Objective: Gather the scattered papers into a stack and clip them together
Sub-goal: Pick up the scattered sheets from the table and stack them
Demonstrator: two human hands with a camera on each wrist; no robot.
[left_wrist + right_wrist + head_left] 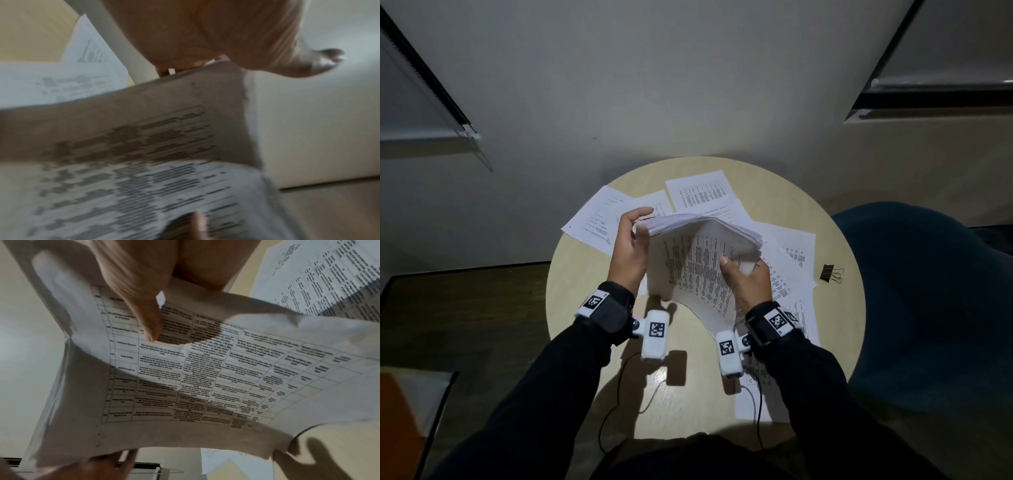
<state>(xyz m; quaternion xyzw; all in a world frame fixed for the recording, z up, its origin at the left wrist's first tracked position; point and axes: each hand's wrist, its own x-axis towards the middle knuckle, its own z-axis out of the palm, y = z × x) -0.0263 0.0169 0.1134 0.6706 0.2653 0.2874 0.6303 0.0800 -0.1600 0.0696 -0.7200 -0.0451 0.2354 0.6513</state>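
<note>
Both hands are up over the middle of the round desk with a thick stack of papers bowed between them. The left hand has its grip curled round the stack's far-left corner, and the right hand pinches the near-right edge, thumb pressed on the printed table side (text is too blurry to read). Loose sheets lie scattered toward the far edge and the right side of the desk. The black binder clip sits alone near the right edge, well apart from the hands.
</note>
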